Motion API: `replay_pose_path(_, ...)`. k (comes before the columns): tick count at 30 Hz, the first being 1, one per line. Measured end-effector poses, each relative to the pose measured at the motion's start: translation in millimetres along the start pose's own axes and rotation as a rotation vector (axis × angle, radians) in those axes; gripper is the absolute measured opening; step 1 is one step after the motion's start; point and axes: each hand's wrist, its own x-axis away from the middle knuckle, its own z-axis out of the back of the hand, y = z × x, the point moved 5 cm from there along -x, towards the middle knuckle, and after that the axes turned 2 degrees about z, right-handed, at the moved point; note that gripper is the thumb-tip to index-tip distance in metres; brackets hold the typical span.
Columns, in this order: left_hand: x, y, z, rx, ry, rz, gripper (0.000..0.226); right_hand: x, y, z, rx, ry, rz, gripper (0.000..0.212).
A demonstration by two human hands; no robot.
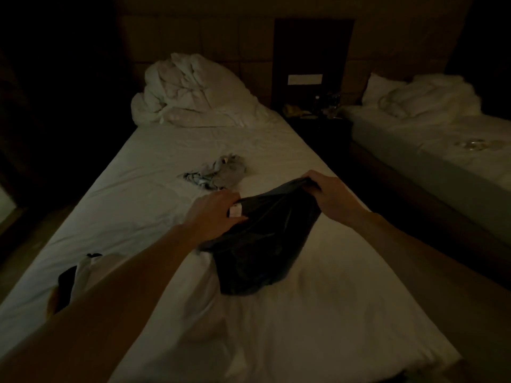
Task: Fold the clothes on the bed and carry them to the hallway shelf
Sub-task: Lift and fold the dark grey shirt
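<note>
In the head view, the main risk lies in the dim light: the dark garment (260, 244) shows almost no seams or edges against itself, so the person could line up the wrong edges and end with a crooked fold. The cloth also hangs slack between the two grips and bunches toward the near end on the bed (154, 172); if it is laid down without being pulled taut, the creases would likely be folded in. A pull harder on one side could slip the fabric out of the other pinch. Two other clothes wait untouched, the grey heap (218, 172) further up the sheet and the pile (83, 269) at the left edge, partly hidden by the forearm, which could brush it off the mattress.

The left hand (214, 214) has its fingers curled over one upper corner of the garment, just by a small white label (236, 210). The right hand (329, 193) pinches the opposite upper corner, its fingers bent round a bunched edge. Both hands are closed on the cloth and held apart, with the upper edge stretched between them just above the sheet, while the lower part rests on the bed near the middle.
</note>
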Motion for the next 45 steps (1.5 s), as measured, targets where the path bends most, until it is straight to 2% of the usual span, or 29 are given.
replay_pose_path(3, 8.7, -9.0, -3.4, -0.026, -0.117, 0.023, 0.014, 7.4, -1.9, 21.8, -0.018, 0.089, -0.021, 0.027)
replay_pose_path(6, 18.5, -22.7, -8.5, 0.076, -0.204, 0.178, 0.009, 12.3, -1.9, 40.2, 0.002, 0.208, -0.068, 0.046)
replay_pose_path(9, 21.4, -26.4, -5.1, 0.342, -0.211, 0.326, 0.005, 19.8, 5.0, 44.4, 0.119, 0.166, -0.104, 0.053)
replay_pose_path(11, 23.8, -21.8, -4.5, 0.605, -0.246, 0.375, 0.006, 24.3, 9.1, 38.2, 0.148, 0.155, -0.092, 0.054)
replay_pose_path(13, 27.9, -17.4, -4.5, 0.828, -0.268, 0.427, 0.010, 28.3, 9.6, 28.3, 0.107, 0.169, -0.103, 0.052)
replay_pose_path(16, 31.2, -16.8, -0.7, 1.001, -0.234, 0.468, 0.016, 32.7, 7.4, 18.3, -0.044, 0.225, -0.162, 0.046)
replay_pose_path(18, 33.4, -14.3, 7.5, 0.926, -0.263, 0.423, 0.026, 31.5, 7.1, 16.3, -0.128, 0.259, -0.220, 0.041)
replay_pose_path(21, 34.5, -16.6, 21.3, 0.571, -0.323, 0.230, 0.051, 28.0, -2.3, 18.4, -0.218, 0.244, -0.244, 0.031)
replay_pose_path(23, 33.6, -23.0, 34.2, 0.455, -0.262, 0.136, 0.042, 25.6, -13.0, 27.1, -0.157, 0.196, -0.170, 0.034)
replay_pose_path(25, 32.6, -29.1, 51.4, 0.413, -0.151, 0.103, 0.021, 23.7, -18.6, 38.9, -0.117, 0.143, -0.112, 0.033)
replay_pose_path(28, 32.2, -32.1, 78.8, 0.410, 0.014, 0.167, 0.016, 19.3, -21.1, 61.7, -0.069, 0.129, -0.065, 0.019)
replay_pose_path(31, 26.7, -30.1, 102.4, 0.443, 0.202, 0.223, 0.017, 15.4, -30.8, 89.1, -0.039, 0.203, -0.037, 0.011)
replay_pose_path(37, 22.7, 13.6, 153.9, 0.652, 0.547, 0.126, 0.019, 14.8, -55.4, 129.6, -0.107, 0.376, -0.019, 0.016)
replay_pose_path(43, 35.2, 42.9, 197.6, 0.562, 0.712, 0.069, 0.012, 32.4, -84.6, 168.3, -0.029, 0.594, 0.075, 0.005)
replay_pose_path(45, 44.7, 47.7, 210.4, 0.496, 0.754, 0.069, 0.011, 39.4, -96.5, 179.3, 0.026, 0.639, 0.115, 0.009)
